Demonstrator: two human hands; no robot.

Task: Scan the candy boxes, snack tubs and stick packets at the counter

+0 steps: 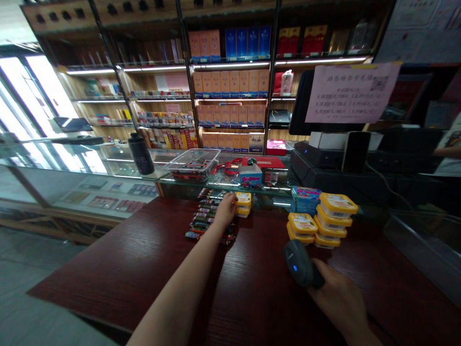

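Near the far edge of the surface, tubs: a stack of two yellow-lidded tubs stood just right of the wrapped sticks.
Left hand: its fingers were at the stack's left side; whether they pinched a tub, I could not tell.
Right hand: its fingers curled round the handle of the scanner, above the surface's right half.
Toward the right edge: a short stack and a tall stack stood side by side, blue packets behind.
Risk: a bump from the scanner might have toppled the uneven tall stack; a lopsided grip might have slid the left upper tub off.
Count: eight tubs (two, two, four), one scanner; sticks and packets overlapped too much.
Beyond the far edge: one clear tray, one flask.
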